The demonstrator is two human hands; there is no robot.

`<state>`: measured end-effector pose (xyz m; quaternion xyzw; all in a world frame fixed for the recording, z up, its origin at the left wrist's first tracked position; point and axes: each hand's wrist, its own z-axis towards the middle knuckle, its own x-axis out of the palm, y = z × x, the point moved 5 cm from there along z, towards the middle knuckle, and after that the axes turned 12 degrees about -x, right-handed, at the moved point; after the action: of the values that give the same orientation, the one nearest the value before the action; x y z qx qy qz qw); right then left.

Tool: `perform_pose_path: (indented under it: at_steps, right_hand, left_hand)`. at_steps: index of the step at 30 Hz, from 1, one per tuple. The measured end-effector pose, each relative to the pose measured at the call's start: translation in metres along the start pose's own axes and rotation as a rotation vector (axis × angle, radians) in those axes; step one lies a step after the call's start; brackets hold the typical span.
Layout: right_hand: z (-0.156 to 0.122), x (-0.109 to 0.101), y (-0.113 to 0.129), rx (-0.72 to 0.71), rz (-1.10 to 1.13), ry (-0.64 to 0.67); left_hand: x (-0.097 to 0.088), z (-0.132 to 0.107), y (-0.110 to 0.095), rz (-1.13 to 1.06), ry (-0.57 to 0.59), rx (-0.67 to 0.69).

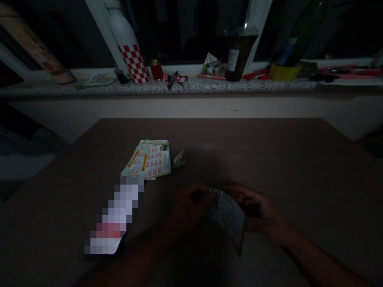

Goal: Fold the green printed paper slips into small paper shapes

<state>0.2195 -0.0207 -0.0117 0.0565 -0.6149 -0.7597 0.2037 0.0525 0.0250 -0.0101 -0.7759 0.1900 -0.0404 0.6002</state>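
Observation:
A printed paper slip (229, 217) curves between my two hands above the table. My left hand (188, 207) pinches its upper left corner between thumb and fingers. On the other side, my right hand (261, 211) holds the slip's right edge, with the thumb near the edge and the fingers partly hidden behind the paper. Beyond my left hand, a fanned stack of printed slips (157, 161) lies flat with rows of red print and yellow strips. Right beside that stack sits a small folded paper piece (179, 158). The light is dim, so fine print is unreadable.
A phone-like object with a blurred-out screen (115, 219) lies left of my left forearm. Along the granite windowsill (191, 85) stand a red-and-white checkered bottle (136, 63), a dark plastic cup (237, 57), a green bottle (302, 36) and small clutter. The wooden table (284, 159) ends at the wall.

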Motion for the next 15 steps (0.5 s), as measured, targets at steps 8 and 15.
perform_pose_path:
  at_steps: [8,15]
  right_hand:
    - [0.002,0.006,0.000,-0.008,-0.050,-0.065]
    - [0.001,-0.002,0.002,-0.031,-0.254,-0.169]
  left_hand:
    - [0.006,-0.012,-0.008,0.179,-0.057,0.149]
    - [0.009,-0.015,-0.013,0.143,0.085,0.184]
